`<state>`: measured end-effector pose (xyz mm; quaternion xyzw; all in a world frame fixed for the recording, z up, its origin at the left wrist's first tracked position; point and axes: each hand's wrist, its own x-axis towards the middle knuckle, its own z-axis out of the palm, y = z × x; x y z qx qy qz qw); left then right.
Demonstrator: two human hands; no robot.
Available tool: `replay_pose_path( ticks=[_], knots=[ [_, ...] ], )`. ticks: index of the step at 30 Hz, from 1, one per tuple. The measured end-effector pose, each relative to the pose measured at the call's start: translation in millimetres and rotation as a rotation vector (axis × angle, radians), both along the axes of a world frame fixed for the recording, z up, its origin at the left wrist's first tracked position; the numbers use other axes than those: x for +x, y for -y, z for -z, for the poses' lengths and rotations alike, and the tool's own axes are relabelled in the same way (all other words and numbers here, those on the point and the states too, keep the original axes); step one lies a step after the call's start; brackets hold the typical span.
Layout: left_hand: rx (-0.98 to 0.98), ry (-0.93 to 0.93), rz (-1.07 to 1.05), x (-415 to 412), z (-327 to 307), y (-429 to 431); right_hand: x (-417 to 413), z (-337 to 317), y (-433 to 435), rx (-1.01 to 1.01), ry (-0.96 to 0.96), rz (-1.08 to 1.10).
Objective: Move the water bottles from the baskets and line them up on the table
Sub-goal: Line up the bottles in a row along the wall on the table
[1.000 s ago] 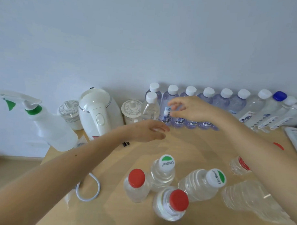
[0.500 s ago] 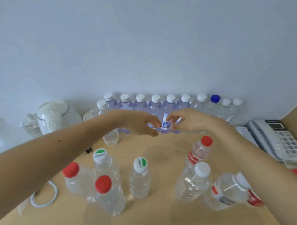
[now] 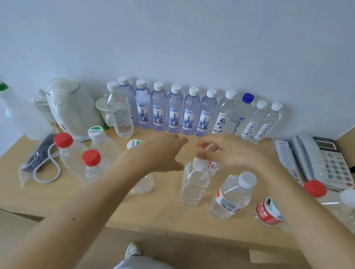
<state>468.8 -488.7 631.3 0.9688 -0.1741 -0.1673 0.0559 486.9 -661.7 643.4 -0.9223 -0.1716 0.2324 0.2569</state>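
Hands point(image 3: 162, 154) near white-capped bottle point(image 3: 194, 185) amid loose bottles point(image 3: 230, 196)

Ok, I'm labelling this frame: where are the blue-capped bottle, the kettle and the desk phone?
blue-capped bottle point(image 3: 241, 114): head view, mid-body.
kettle point(image 3: 72, 110): head view, white body.
desk phone point(image 3: 332, 164): head view, keypad.

kettle point(image 3: 73, 106): white
table point(image 3: 109, 208): pale wood
row bottles point(image 3: 175, 112), right of kettle: lilac tint, white caps, blue-white labels
front bottle point(image 3: 71, 162), before kettle: clear, red cap
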Motion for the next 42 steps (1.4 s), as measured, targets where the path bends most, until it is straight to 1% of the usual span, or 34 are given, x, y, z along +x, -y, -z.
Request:
replay_pose_path(
  ticks=[3,5,7,9,13,16,18,19,21,23,25,26,27,30,32,36,38,42],
  knots=[
    [0.011,0.065,-0.06,-13,24,8,-10,11,-1,-0.05,0.006,-0.069],
    [-0.074,0.046,-0.099,-19,43,10,-13,24,-4,-0.07,0.099,-0.093],
    [-0.232,-0.031,-0.173,-24,63,11,-14,34,-6,-0.011,0.219,-0.05],
    [-0.413,-0.1,-0.255,-29,86,11,-14,36,-6,0.065,0.256,-0.024],
    [-0.626,-0.097,-0.369,-37,120,17,-8,23,-1,0.109,0.201,-0.043],
    [-0.823,-0.137,-0.491,-38,134,24,2,10,-4,0.184,0.159,-0.054],
    [-0.964,-0.101,-0.618,-35,138,29,10,5,-5,0.253,0.162,-0.054],
    [-1.015,-0.042,-0.682,-32,136,32,13,4,-5,0.284,0.179,-0.04],
    [-1.035,0.104,-0.77,-26,123,39,19,4,-9,0.332,0.248,0.025],
    [-1.003,0.25,-0.815,-18,110,45,24,5,-16,0.363,0.374,0.129],
    [-0.99,0.34,-0.809,-12,101,47,30,4,-21,0.418,0.464,0.2],
    [-0.999,0.36,-0.782,-10,99,46,33,0,-23,0.45,0.47,0.207],
    [-1.013,0.355,-0.744,-8,99,43,35,-4,-23,0.475,0.456,0.194],
    [-1.064,0.197,-0.615,-4,103,29,39,-21,-23,0.515,0.391,0.093],
    [-1.048,0.144,-0.562,-2,107,22,43,-28,-23,0.515,0.373,0.041],
    [-1.169,0.067,-0.625,9,102,19,51,-27,-23,0.532,0.351,0.025],
    [-1.168,0.038,-0.673,15,98,18,52,-23,-24,0.539,0.326,0.019],
    [-1.123,0.13,-0.736,18,90,20,53,-21,-29,0.513,0.342,0.005]
  ],
)
